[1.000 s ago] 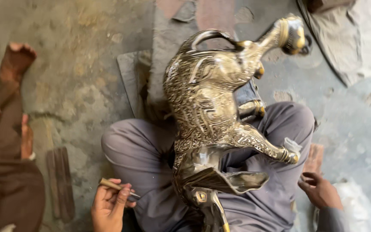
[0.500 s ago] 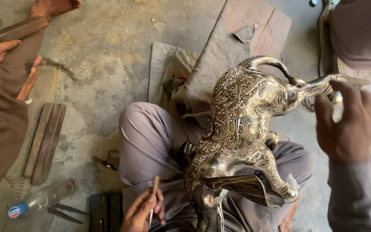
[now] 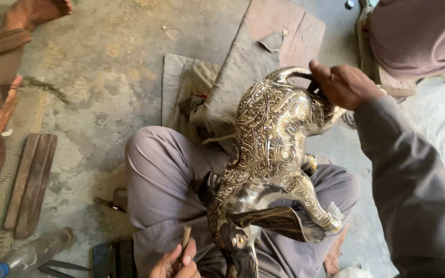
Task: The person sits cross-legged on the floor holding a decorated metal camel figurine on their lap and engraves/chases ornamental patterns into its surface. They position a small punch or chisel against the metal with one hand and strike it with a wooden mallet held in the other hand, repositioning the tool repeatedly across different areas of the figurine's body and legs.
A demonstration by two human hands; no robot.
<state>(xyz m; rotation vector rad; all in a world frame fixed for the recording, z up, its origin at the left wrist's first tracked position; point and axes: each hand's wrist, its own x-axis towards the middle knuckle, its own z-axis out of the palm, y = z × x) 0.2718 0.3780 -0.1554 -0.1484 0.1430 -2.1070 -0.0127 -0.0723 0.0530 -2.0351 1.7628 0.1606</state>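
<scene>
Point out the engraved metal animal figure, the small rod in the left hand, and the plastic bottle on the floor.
engraved metal animal figure (image 3: 269, 134), head view, on its patterned flank.
small rod (image 3: 185, 238), head view, on its upper shaft above the fingers.
plastic bottle (image 3: 29, 255), head view, on its clear body.

Your right hand (image 3: 342, 82) has come up from low beside your knee to the upper right of the frame, and now it grips the curved tail end of the metal animal figure (image 3: 271, 154). The figure has swung; that end moved from the top centre toward the right. Your left hand (image 3: 173, 260) with the small stick (image 3: 185, 239) shifted toward the bottom centre.
</scene>
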